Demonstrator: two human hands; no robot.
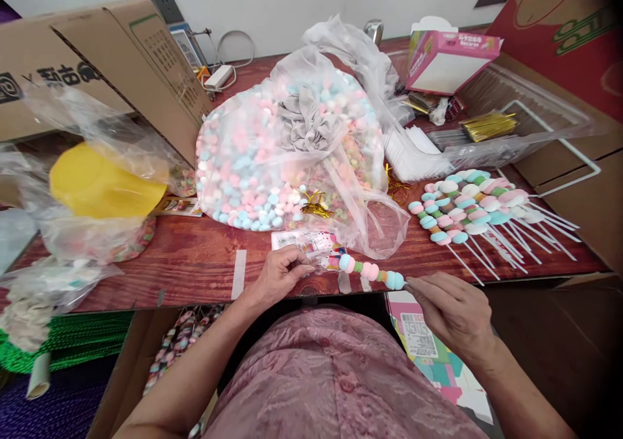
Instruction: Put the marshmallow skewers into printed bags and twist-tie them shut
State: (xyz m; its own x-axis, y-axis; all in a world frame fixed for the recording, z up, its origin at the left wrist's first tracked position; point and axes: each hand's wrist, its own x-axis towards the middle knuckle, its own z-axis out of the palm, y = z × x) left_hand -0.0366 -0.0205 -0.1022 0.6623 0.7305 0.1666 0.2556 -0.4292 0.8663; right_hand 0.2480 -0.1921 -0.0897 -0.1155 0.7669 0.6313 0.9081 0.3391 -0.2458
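Note:
My right hand (452,309) is closed on the stick end of a candy skewer (370,271), which lies almost level above the table's front edge. Blue, pink, white and green-brown sweets are threaded along it. Its far tip touches or overlaps the opening of a clear printed plastic bag (316,239). With thumb and fingers pinched together, my left hand (285,273) grips the near edge of that bag. Behind both hands sits a large clear sack of pastel marshmallows (243,166), with gold twist ties (316,204) lying on it.
Finished skewers (467,208) are piled at the right, sticks toward the front. Behind them stand a clear plastic tray (535,111) with gold ties and a pink box (448,62). Cardboard boxes (160,69) and a bag with a yellow sheet (104,182) occupy the left.

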